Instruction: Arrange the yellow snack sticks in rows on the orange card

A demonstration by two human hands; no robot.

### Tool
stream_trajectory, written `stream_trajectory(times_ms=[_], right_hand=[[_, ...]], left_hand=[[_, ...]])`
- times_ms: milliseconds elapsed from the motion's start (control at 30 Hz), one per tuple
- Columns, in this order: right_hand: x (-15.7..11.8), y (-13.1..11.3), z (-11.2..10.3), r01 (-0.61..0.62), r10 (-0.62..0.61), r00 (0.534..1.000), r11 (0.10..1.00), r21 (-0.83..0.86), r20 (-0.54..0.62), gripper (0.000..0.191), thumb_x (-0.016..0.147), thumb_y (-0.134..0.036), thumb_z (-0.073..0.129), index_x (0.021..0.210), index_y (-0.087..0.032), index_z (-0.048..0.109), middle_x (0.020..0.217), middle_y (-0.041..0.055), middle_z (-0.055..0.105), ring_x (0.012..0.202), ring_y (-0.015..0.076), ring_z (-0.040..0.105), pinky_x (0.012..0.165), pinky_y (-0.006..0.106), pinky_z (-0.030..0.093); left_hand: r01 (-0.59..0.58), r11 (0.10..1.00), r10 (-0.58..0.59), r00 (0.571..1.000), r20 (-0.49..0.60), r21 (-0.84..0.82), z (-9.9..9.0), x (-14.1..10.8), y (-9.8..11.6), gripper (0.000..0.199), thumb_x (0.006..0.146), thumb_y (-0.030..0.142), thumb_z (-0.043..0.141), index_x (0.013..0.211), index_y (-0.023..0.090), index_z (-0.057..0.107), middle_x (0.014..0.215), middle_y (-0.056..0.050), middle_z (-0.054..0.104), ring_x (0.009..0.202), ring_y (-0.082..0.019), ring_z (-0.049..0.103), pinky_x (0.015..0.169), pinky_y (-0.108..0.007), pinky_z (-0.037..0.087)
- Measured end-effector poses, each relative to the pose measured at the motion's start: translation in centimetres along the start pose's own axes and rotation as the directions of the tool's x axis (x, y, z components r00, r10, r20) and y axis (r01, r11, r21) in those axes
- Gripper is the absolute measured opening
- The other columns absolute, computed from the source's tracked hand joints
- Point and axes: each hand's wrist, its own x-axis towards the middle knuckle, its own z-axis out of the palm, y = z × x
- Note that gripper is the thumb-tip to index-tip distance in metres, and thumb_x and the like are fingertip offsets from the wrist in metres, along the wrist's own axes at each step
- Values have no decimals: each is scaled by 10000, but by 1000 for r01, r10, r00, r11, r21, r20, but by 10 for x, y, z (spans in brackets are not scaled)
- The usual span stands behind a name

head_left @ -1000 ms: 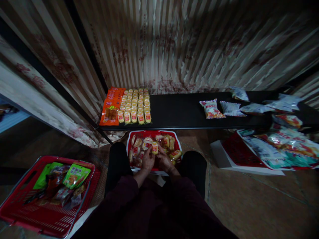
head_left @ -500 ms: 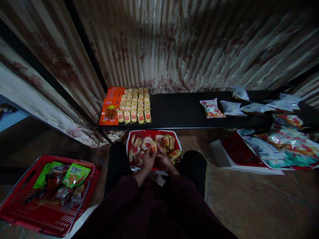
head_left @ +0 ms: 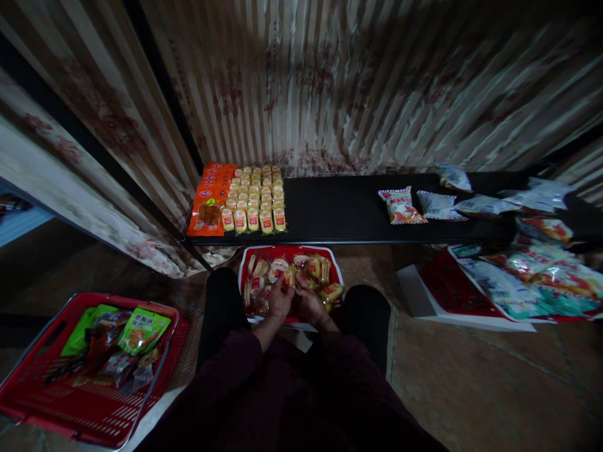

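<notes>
1. Fingers [head_left: 276, 289] of the left hand [head_left: 279, 306] close on a small yellow packet [head_left: 287, 278], low over an open basket [head_left: 268, 252]; the right hand [head_left: 310, 307] meets it from the other side, though whether its fingers grip or merely steady cannot be told.

2. Unshelved stock fills that basket between the person's knees [head_left: 221, 307]: loose yellow packs [head_left: 331, 292] at its right, clear-wrapped round cakes [head_left: 255, 285] at its left.

3. Just beyond, matching packets stand in tight rows [head_left: 254, 201] on a black shelf [head_left: 334, 216], beside an orange bag [head_left: 207, 201]; this corner looks the most finished, the job as a whole only partway along.

4. Farther right, puffy snack bags [head_left: 402, 207] lie scattered along the shelf, apparently unarranged, with others heaped in a red-and-white basket [head_left: 452, 292] below.

5. At far left, green pouches [head_left: 144, 331] lie in a red basket [head_left: 38, 383], seemingly awaiting their turn; none shows on the shelf.
</notes>
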Motion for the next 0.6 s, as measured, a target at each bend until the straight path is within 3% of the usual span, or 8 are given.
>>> stream_trajectory(times_ms=[100, 400, 600], right_hand=[[1, -2, -2, -82, 79, 996, 994, 69, 45, 607, 566, -344, 664, 1166, -255, 630, 1025, 51, 734, 985, 238, 671, 783, 333, 548], [-4, -5, 3, -143, 102, 981, 954, 263, 162, 580, 610, -250, 704, 1180, -302, 610, 1072, 21, 725, 1037, 236, 660, 810, 339, 557], [-1, 2, 0, -141, 100, 984, 944, 298, 146, 528, 628, -252, 698, 1148, -312, 636, 1162, 12, 697, 1119, 226, 624, 883, 342, 533]], left_hand=[[-6, 1000, 6, 1000, -11, -4, 1, 1, -2, 441, 775, 224, 613, 1213, 166, 618, 1230, -112, 649, 1162, -224, 585, 1026, -378, 433], [58, 978, -57, 998, -11, 199, -10, -1, 12, 418, 835, 223, 553, 1228, 99, 627, 1229, -172, 639, 1159, -236, 583, 1024, -333, 409], [104, 987, -99, 994, -45, 126, -10, 2, 9, 323, 826, 176, 548, 1115, 161, 692, 1160, -130, 682, 1110, -237, 604, 1005, -344, 411]])
